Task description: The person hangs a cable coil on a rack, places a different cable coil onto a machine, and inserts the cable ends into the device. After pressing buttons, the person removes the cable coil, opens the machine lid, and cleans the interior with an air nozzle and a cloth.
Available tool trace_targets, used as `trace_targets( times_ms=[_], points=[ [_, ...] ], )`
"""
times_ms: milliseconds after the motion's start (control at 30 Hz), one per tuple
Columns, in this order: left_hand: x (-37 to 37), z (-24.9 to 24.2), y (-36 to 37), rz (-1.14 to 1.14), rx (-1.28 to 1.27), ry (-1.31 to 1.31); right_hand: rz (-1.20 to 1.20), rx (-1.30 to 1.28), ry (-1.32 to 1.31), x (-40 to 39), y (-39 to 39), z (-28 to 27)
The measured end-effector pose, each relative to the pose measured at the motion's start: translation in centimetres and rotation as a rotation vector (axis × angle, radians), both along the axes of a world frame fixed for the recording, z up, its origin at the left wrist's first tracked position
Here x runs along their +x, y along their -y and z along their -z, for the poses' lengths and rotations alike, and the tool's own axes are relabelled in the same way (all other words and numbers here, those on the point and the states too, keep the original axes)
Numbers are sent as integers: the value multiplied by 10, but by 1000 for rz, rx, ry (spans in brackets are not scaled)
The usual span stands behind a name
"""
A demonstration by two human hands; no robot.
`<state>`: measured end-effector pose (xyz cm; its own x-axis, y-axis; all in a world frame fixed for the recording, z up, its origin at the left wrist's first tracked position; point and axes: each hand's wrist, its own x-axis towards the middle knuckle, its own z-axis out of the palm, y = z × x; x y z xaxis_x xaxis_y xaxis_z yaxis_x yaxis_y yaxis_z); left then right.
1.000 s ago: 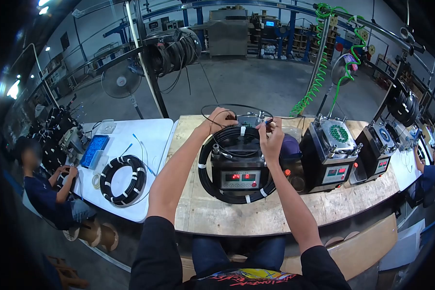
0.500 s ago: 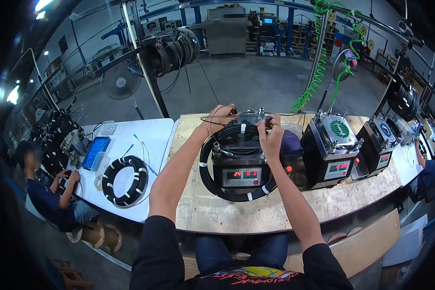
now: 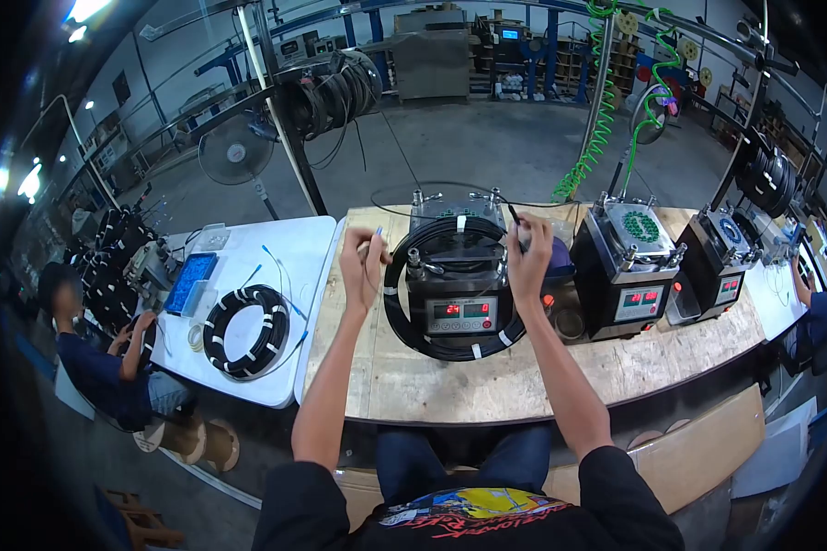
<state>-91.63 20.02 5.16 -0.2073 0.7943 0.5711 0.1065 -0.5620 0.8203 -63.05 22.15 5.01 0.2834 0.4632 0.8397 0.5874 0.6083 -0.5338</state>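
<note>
A coil of black cable [image 3: 402, 332] with white ties hangs around a machine [image 3: 459, 310] with a red digital display. To the left of the coil, my left hand [image 3: 363, 262] is raised with its fingers pinched on a small thin piece whose tip shows light. My right hand [image 3: 530, 253] is at the upper right of the coil, fingers closed on a dark cable end [image 3: 513, 213]. A loose loop of thin cable [image 3: 381, 188] arches behind the machine's top.
Two similar machines [image 3: 620, 275] [image 3: 719, 262] stand to the right. On the white table [image 3: 294, 239] are another tied coil [image 3: 213, 335] and a blue tray [image 3: 191, 275]. A co-worker [image 3: 110, 367] sits at left, another person [image 3: 818, 298] at right. Green coiled hoses [image 3: 597, 138] hang behind.
My left hand has moved left and down, away from the machine's top. My right hand has shifted slightly right and down. The display reading changed, and the loose loop spread wider behind the machine.
</note>
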Motion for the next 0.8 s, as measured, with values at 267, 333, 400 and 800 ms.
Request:
trace_targets(
  times_ms=[267, 333, 400, 800],
  points=[
    [41, 25, 92, -1, -117, -117, -495, -341, -476, -15, 104, 30],
    [39, 35, 90, -21, -31, -215, -508, -441, -308, -7, 117, 35],
    [39, 38, 88, -26, 96, -411, -737, -593, -444, -7, 130, 42],
    [33, 19, 137, 251, -140, -710, -708, -813, -195, 33, 137, 70]
  ],
)
